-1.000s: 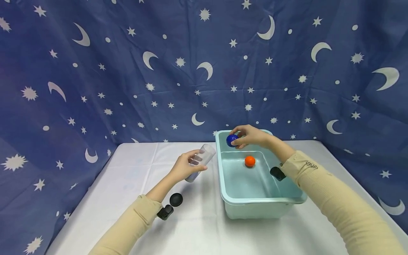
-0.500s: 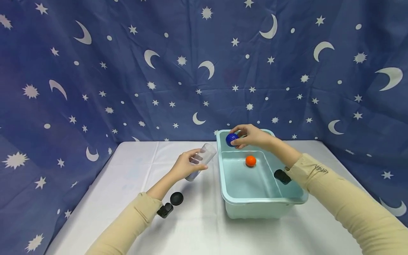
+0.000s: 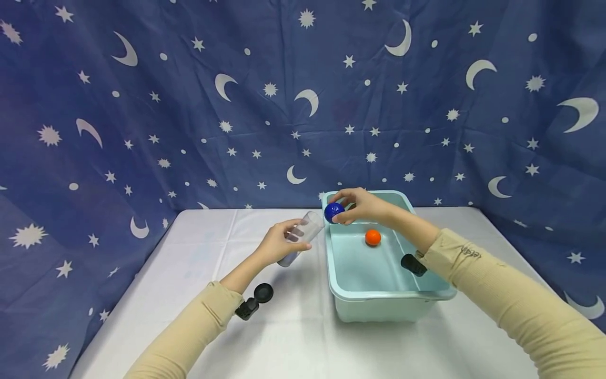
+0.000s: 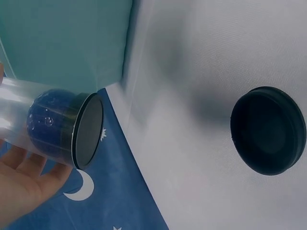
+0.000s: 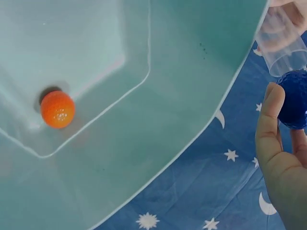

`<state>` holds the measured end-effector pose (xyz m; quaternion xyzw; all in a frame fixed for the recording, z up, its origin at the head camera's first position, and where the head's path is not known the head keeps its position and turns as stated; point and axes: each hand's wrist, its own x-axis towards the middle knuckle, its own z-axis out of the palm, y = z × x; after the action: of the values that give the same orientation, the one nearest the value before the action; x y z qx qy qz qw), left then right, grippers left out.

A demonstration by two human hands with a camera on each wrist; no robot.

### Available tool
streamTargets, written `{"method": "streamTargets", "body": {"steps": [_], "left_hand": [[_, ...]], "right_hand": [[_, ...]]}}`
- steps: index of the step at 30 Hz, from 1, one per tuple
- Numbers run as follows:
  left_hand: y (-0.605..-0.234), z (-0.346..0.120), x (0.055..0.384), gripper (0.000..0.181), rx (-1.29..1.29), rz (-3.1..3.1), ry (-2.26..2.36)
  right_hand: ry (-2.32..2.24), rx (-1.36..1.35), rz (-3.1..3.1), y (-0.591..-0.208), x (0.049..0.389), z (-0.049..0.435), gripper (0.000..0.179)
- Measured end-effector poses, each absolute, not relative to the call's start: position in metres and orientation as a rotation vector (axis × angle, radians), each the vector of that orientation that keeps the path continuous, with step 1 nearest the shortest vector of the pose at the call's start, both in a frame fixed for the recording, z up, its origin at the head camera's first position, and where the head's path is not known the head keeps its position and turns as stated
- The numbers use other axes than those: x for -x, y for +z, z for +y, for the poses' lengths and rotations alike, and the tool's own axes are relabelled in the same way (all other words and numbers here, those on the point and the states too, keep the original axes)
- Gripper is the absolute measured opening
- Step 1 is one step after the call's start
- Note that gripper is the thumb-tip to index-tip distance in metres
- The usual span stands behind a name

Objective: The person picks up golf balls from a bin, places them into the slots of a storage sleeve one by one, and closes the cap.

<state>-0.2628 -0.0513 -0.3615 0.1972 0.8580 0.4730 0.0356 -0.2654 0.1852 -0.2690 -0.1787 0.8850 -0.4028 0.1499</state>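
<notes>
My left hand (image 3: 276, 245) grips a clear plastic tube (image 3: 307, 226), tilted with its open mouth up and to the right. In the left wrist view, a dark blue ball (image 4: 50, 117) shows inside the tube near its black end cap (image 4: 88, 132). Between the thumb and fingers of my right hand (image 3: 365, 207) is a blue dimpled golf ball (image 3: 334, 210), held over the bin's far left corner. It sits just right of the tube's mouth; the right wrist view shows the two nearly meeting. An orange golf ball (image 3: 373, 237) rests on the floor of the light green bin (image 3: 393, 296).
A round black cap (image 3: 263, 292) lies hollow side up on the white tablecloth (image 3: 284, 337), close to my left wrist. The bin's raised left rim (image 3: 330, 258) stands beside the tube. Behind the table hangs a blue curtain (image 3: 265, 173) with moons and stars.
My right hand has moved left with the blue golf ball, bringing it close to the tube's mouth. The left hand keeps its grip on the tube, almost still.
</notes>
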Motion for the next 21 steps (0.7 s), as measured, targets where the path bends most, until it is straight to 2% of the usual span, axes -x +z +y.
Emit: {"method": "streamTargets", "body": {"steps": [21], "left_hand": [[-0.364,-0.051,0.258,0.057,-0.666,2.606,1.445]], "right_hand": [[-1.137,0.71,2.519,-0.28,0.271,0.165,0.04]]}}
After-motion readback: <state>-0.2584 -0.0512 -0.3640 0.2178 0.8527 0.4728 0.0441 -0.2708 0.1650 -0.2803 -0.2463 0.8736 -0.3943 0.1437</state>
